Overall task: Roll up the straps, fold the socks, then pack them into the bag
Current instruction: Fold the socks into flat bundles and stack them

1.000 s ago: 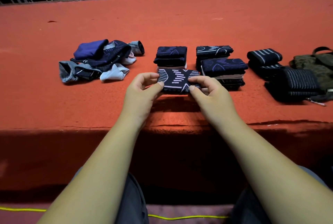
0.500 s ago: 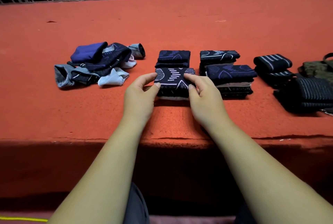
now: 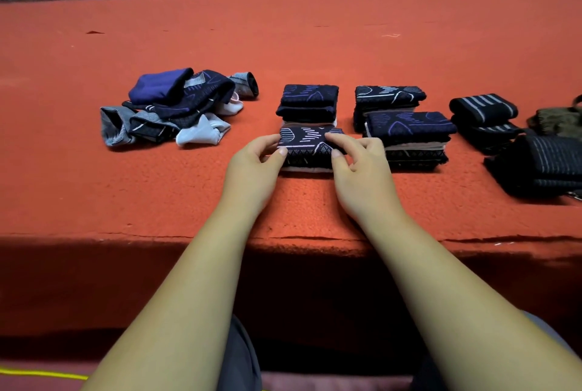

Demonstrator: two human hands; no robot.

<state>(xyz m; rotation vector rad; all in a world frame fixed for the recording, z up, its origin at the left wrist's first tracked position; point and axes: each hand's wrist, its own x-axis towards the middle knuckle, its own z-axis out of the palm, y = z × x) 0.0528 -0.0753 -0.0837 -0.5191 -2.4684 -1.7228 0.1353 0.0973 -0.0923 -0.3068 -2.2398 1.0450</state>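
Head view. A folded sock (image 3: 310, 145), dark with pale line patterns, sits on top of a low pile on the red carpeted ledge (image 3: 315, 44), directly in front of the person. The left hand (image 3: 252, 164) pinches its left end between thumb and curled fingers; the right hand (image 3: 362, 170) pinches the right end the same way. Judged from its look, the sock is light, soft and springy, so a fold is likely to open unless both ends are held flat together; the two short ends are the sensible places to hold.

Behind it lies a second pile of folded socks (image 3: 310, 102), and to the right two more piles (image 3: 409, 129). A loose heap of unfolded socks (image 3: 176, 107) lies well apart on the left. Rolled striped straps (image 3: 483, 108) sit at the far right. Just beyond them, the olive bag (image 3: 560, 119) is cut off by the frame edge; whether it holds anything cannot be told.
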